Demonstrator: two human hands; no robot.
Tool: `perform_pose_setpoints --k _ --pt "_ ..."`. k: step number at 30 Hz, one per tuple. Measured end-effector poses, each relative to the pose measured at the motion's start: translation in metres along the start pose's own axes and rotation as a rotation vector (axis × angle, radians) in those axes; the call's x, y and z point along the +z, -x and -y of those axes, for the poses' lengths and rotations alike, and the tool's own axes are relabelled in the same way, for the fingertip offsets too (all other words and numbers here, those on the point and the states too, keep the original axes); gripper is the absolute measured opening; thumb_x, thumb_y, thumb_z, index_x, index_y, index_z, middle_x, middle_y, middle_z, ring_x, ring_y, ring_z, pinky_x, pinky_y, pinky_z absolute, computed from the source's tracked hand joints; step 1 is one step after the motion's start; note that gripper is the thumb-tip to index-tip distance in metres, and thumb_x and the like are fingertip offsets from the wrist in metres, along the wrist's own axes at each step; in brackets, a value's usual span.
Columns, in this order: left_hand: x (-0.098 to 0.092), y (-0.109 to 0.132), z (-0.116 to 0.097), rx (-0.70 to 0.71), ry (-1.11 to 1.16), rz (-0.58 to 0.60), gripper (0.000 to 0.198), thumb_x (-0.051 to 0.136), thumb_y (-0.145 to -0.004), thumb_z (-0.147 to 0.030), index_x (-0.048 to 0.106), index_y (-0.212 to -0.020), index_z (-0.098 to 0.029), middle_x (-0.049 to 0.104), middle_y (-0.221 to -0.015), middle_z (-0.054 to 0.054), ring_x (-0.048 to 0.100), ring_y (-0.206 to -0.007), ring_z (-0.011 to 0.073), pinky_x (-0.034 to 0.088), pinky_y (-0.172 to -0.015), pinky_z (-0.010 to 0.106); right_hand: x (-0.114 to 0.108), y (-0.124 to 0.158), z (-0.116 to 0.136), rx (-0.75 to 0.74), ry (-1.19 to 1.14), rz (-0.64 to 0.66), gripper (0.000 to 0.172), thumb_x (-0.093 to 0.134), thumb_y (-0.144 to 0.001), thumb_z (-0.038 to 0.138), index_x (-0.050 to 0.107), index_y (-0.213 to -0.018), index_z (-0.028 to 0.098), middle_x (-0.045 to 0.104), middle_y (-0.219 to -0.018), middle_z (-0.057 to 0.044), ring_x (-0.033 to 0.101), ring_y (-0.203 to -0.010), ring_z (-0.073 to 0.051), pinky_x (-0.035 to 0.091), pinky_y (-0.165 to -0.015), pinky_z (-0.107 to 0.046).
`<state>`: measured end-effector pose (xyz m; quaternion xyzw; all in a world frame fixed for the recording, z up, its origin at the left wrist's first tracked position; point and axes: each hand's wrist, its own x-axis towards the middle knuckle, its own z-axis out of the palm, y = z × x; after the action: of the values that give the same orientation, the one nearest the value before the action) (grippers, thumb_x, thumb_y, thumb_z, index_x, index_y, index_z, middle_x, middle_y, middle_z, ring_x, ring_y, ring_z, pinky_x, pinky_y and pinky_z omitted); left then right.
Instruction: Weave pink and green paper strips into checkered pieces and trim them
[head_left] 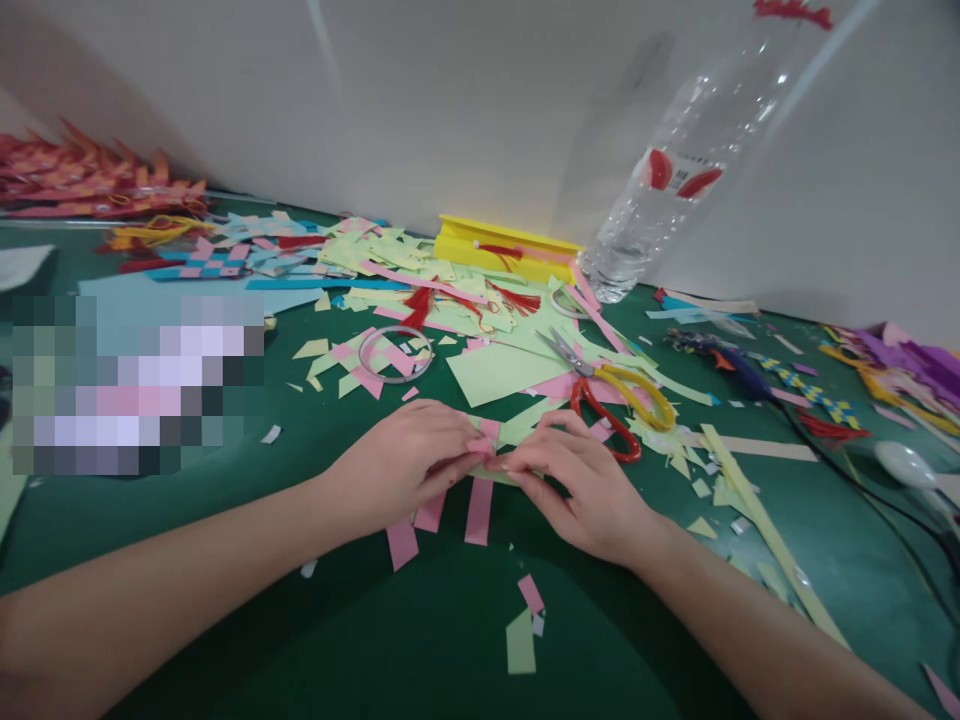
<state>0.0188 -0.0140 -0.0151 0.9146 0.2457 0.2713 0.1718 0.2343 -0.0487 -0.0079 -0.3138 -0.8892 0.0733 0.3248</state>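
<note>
My left hand (416, 450) is closed on woven paper strips (478, 512) of pink and pale green, with pink ends hanging below the fingers. At the right edge of the same weaving, my right hand (581, 480) pinches with thumb and fingertips, apparently on a pale green strip. The fingers hide most of the weave. Just beyond my right hand lie open scissors (600, 378) with one red and one yellow handle. A sheet of pale green paper (491, 372) is left of the scissors, and a roll of clear tape (396, 355) lies beyond my left hand.
Paper scraps cover the green table (337, 640). A clear plastic bottle (660, 190) leans by the wall near a folded yellow paper (510, 248). At right are a dark tool with a cord (724, 365) and a long green strip (772, 535); red tassels (424, 303) lie behind.
</note>
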Motion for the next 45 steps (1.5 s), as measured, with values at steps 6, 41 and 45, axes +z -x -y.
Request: perform_pose_setpoints --k 6,41,45 --pt "-0.001 -0.002 0.000 -0.001 0.020 -0.015 0.022 0.045 -0.095 -0.024 0.066 -0.094 -0.018 0.071 -0.096 0.004 0.063 -0.094 0.0172 0.045 -0.084 0.031 -0.002 -0.005 0.010 0.118 -0.109 -0.021 0.009 0.051 -0.089 0.016 0.058 -0.087 0.021 0.063 -0.078 -0.001 0.055 -0.077 -0.014 0.041 -0.077 -0.032" --pt "-0.002 -0.003 -0.002 -0.090 0.055 0.045 0.031 0.040 -0.097 -0.027 0.064 -0.078 -0.017 0.070 -0.089 0.003 0.061 -0.087 0.0163 0.041 -0.084 0.030 0.008 -0.012 0.021 0.477 -0.022 0.287 0.011 0.050 -0.089 0.014 0.058 -0.084 0.021 0.057 -0.086 0.000 0.052 -0.086 -0.016 0.034 -0.081 -0.036" --pt "-0.003 -0.003 -0.003 -0.087 0.081 0.046 0.028 0.042 -0.096 -0.026 0.064 -0.080 -0.018 0.068 -0.081 0.001 0.060 -0.081 0.0152 0.041 -0.082 0.029 0.009 -0.014 0.025 0.548 -0.016 0.275 0.011 0.055 -0.085 0.012 0.058 -0.079 0.020 0.057 -0.083 0.000 0.052 -0.085 -0.017 0.033 -0.079 -0.036"
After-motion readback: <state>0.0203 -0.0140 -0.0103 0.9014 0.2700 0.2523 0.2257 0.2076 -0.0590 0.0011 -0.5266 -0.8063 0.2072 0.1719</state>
